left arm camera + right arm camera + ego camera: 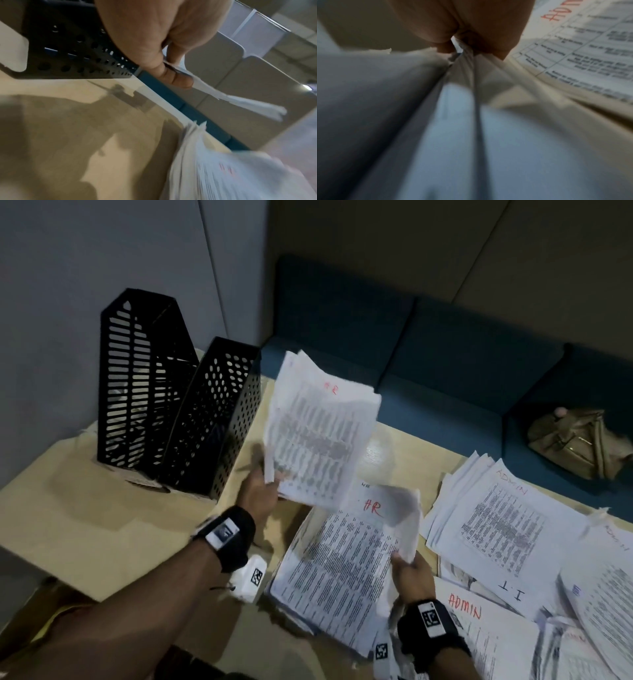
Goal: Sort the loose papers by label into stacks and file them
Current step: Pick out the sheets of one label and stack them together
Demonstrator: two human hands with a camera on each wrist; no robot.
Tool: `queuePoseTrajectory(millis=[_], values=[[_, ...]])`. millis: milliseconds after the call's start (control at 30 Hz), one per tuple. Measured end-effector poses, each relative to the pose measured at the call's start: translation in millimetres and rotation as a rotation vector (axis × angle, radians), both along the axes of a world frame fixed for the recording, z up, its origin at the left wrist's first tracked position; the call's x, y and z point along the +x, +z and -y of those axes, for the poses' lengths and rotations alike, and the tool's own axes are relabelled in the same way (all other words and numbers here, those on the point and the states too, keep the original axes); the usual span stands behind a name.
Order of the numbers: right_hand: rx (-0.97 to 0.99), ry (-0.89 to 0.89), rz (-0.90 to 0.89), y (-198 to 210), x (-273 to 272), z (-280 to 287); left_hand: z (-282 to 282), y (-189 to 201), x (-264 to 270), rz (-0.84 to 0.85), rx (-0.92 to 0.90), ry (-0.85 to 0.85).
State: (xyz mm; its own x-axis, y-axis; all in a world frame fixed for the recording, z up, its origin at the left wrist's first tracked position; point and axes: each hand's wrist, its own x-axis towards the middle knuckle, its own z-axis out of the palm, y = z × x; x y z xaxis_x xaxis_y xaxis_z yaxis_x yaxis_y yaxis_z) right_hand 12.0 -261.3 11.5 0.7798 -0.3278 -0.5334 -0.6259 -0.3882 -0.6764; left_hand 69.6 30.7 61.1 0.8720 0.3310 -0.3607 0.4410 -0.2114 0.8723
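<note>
My left hand [260,487] pinches the lower edge of a sheaf of HR-labelled papers [318,433] and holds it up in the air beside two black file holders [178,409]. The left wrist view shows the thumb and fingers of that left hand [173,70] clamped on the sheaf [240,102]. My right hand [409,575] pinches a curled sheet [402,518] lifted off the HR stack [342,559] lying on the table. In the right wrist view the right hand [458,44] is pressed together on blurred white sheets [453,108].
ADMIN stacks [503,518] and an I.T sheet [512,594] lie at the right of the beige table [85,525]. A blue bench [445,364] with a tan bag [579,440] runs behind. The perforated holder [68,56] stands close to my left hand.
</note>
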Motion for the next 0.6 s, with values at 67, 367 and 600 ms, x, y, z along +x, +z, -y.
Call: queuePoseTrajectory(millis=[67,367,600], values=[[0.033,-0.061,0.023,3,8,-4,5,-12,-18,-0.136,0.042,-0.207],[0.247,-0.043,0.071,27,15,-28,31,-36,-71,-0.213,0.353,-0.759],[0.242,0.019,0.146,21,6,-17,24,-38,-54,-0.13,0.32,-0.428]])
